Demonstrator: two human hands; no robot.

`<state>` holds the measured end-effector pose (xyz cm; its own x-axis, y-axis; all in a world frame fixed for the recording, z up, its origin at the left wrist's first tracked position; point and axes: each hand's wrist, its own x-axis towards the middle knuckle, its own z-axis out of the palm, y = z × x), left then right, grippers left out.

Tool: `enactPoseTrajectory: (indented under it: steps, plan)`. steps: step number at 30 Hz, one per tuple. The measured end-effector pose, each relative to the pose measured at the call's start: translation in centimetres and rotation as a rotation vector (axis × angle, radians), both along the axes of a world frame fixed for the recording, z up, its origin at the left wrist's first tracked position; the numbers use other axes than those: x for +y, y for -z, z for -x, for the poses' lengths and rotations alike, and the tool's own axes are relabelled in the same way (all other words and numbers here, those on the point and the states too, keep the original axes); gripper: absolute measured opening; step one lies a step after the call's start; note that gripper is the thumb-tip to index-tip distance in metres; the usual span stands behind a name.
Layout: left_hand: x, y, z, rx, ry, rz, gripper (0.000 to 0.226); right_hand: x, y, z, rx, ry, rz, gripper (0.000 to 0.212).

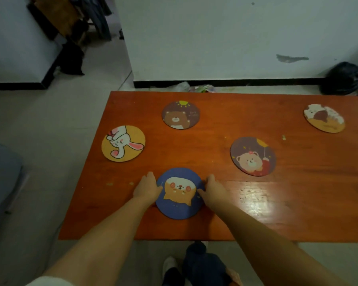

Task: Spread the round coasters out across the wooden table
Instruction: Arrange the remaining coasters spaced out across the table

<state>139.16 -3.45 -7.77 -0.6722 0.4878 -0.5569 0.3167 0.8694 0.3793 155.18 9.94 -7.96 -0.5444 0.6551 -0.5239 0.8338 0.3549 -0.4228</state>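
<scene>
Near table (298,203) front edge: blue coaster (179,205) lies flat, left hand (147,187) & right hand (212,189) pinching its opp. rims. Thin, stiff, prob. light; slide or lift by edges.

Beyond the far edge of my surface (215,223) stands a white wall (215,38) with a black baseboard (236,82) and a scuff. The pale tiled floor (39,124) runs left; a dark bag (343,79) slumps at the far right corner.

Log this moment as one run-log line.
stage: spreading | left hand and right hand: flanking blue coaster, touching its edges | other four coasters: flat, apart | table
</scene>
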Motion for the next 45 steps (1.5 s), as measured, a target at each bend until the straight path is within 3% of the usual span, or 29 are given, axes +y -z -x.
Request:
enactPoseTrajectory:
  steps: [3,7,11,18,23,25,28,30,37,42,45]
  plan:
    - [1.9,-0.6,0.3,0.052,0.085,0.04,0.047,2.4,-0.5,-0.6,0.063,0.082,-0.008,0.044]
    - [7.2,-1.4,-0.3,0.061,0.156,0.001,0.031,8.8,-1.1,-2.9,0.107,0.232,-0.046,0.052]
    - [14.7,-2.0,-2.9,0.003,0.147,-0.11,0.012,16.4,-1.5,-6.1,0.13,0.38,-0.085,0.043]
    - [24.9,-1.0,-8.6,-0.028,-0.016,-0.106,0.029,26.0,-1.3,-9.8,0.08,0.363,-0.054,0.023]
    - [27.4,-0.5,-10.5,-0.108,-0.225,-0.093,0.031,27.3,-0.6,-9.0,0.082,0.322,0.077,0.029]
    - [27.6,-0.3,-10.8,-0.137,-0.286,-0.147,0.013,27.3,-0.3,-8.8,0.093,0.333,0.142,0.024]
    - [27.5,0.2,-11.1,-0.143,-0.355,-0.203,0.047,27.6,0.1,-9.4,0.102,0.331,0.18,0.024]
    - [27.5,-0.3,-12.0,-0.148,-0.359,-0.225,0.047,27.4,0.1,-10.4,0.114,0.312,0.161,0.034]
    - [29.0,-2.6,-18.8,-0.347,-0.357,-0.415,0.037,27.6,-1.4,-18.2,0.207,0.383,-0.009,0.016]
    - [30.4,-2.7,-26.9,-0.488,-0.272,-0.379,0.036,29.1,-1.5,-27.2,0.184,0.468,-0.042,0.022]
    - [32.7,-2.7,-31.1,-0.503,-0.217,-0.359,0.037,31.2,-1.5,-31.7,0.168,0.485,-0.072,0.013]
